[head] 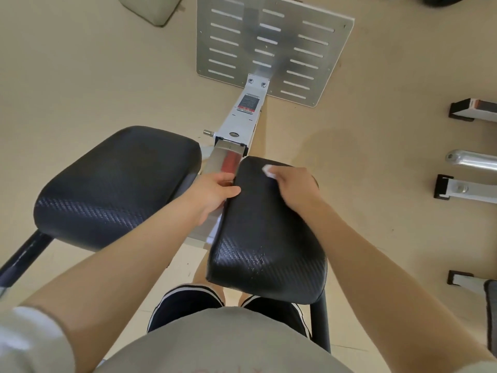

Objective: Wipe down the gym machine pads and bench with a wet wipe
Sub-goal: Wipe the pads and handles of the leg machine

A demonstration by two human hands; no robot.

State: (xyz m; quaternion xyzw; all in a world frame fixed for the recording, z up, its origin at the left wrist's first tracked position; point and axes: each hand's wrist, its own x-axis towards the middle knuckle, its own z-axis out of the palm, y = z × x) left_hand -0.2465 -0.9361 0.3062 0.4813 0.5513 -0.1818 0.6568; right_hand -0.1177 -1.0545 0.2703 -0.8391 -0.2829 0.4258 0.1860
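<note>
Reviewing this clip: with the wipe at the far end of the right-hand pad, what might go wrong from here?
1. The wet wipe is bunched small under the right hand, so strokes may miss parts of the right pad.
2. The left hand grips that pad's inner edge, so the strip under its fingers may stay unwiped.
3. The left pad could be skipped; nothing touches it.
</note>
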